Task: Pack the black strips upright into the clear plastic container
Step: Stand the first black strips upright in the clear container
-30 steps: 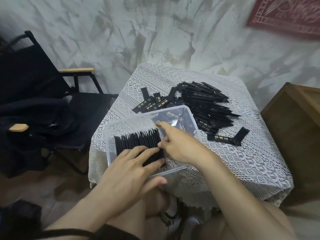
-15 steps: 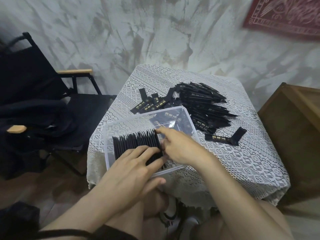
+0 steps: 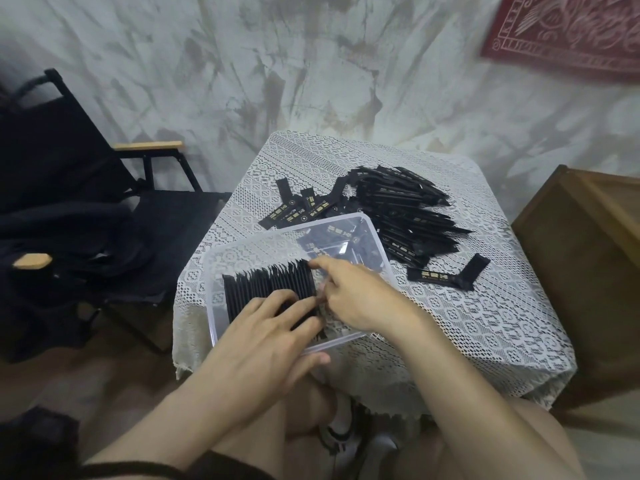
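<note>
A clear plastic container (image 3: 221, 258) sits at the near edge of the lace-covered table (image 3: 478, 327). A row of black strips (image 3: 263, 285) stands upright inside it on the left. My left hand (image 3: 263, 344) rests flat on the tops of this row, fingers straight, thumb outside the near wall. My right hand (image 3: 360, 292) is at the row's right end, forefinger stretched along the last strip; its other fingers curl at the strip's edge. A big heap of loose black strips (image 3: 408, 213) lies behind and right of the container.
One strip (image 3: 446, 273) lies apart to the right of the container. A black folding chair (image 3: 104, 188) with dark clothing stands at the left. A wooden box (image 3: 588, 271) stands at the right. My knees and shoes are below the table edge.
Both hands stay on the row of upright strips; my right forefinger has shifted slightly toward the row's right end. The view has shifted a little.
</note>
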